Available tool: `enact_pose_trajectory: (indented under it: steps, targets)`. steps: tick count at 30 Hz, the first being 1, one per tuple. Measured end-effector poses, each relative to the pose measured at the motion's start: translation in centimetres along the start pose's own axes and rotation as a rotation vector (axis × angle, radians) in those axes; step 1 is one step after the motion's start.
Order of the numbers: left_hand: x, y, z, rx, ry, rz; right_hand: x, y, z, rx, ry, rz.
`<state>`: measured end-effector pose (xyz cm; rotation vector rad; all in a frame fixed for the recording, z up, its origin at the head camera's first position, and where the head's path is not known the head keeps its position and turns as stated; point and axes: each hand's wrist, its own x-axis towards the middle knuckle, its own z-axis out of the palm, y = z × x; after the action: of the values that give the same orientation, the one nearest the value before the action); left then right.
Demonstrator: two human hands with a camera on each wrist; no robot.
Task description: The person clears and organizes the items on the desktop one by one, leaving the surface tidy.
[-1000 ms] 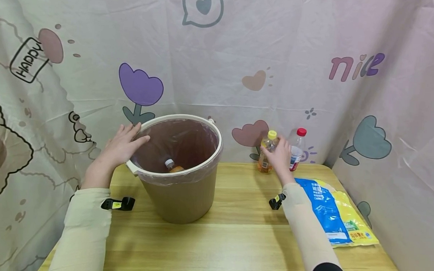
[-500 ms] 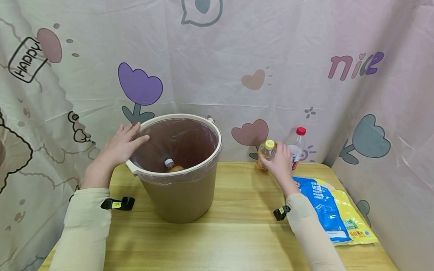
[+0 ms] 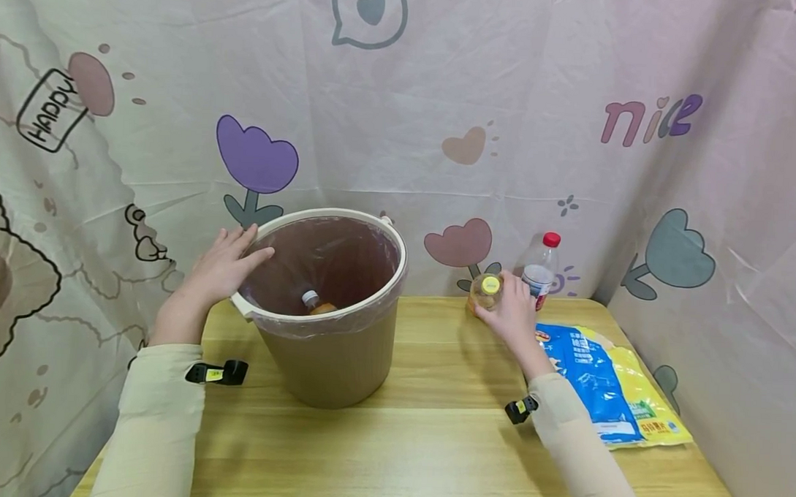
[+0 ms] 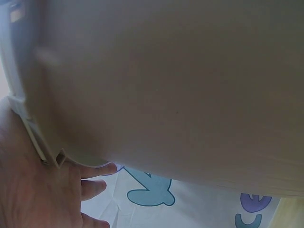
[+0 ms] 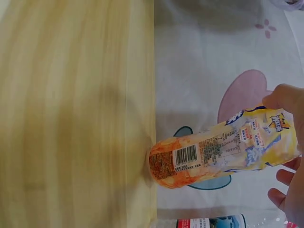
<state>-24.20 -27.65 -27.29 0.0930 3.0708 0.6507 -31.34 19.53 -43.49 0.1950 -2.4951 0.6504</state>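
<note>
My right hand (image 3: 516, 311) holds a drink bottle (image 3: 487, 290) with a yellow cap and orange contents, at the table's back edge. In the head view its cap leans toward me. The right wrist view shows the bottle's printed label (image 5: 216, 148) and barcode, with thumb and fingers around its upper part. At the left, my left hand (image 3: 225, 266) rests on the rim of a brown bin (image 3: 341, 367) with a clear plastic liner. Its fingers lie extended and spread. Inside the bin lies a white-capped bottle (image 3: 317, 302) with an orange body, partly hidden.
A red-capped bottle (image 3: 540, 270) stands just right of my right hand. A blue and yellow plastic bag (image 3: 604, 387) lies flat on the right of the wooden table (image 3: 430, 454). A printed curtain (image 3: 376, 131) hangs behind and at both sides.
The yellow-capped bottle has tipped toward me, its cap sinking lower in my right hand's grip. My right wrist has come slightly lower and nearer. The left hand stays on the bin rim.
</note>
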Motion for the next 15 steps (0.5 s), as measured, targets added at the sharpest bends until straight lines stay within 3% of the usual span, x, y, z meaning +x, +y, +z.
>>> enact_pose_trajectory:
  steps: [6, 15]
  targets:
    - [-0.1, 0.0, -0.1, -0.001, -0.002, 0.006, -0.9, -0.3, 0.1, 0.024, -0.029, -0.039]
    - [-0.1, 0.0, 0.0, -0.008, 0.006, 0.015, -2.1, -1.6, 0.0, 0.013, 0.02, -0.158]
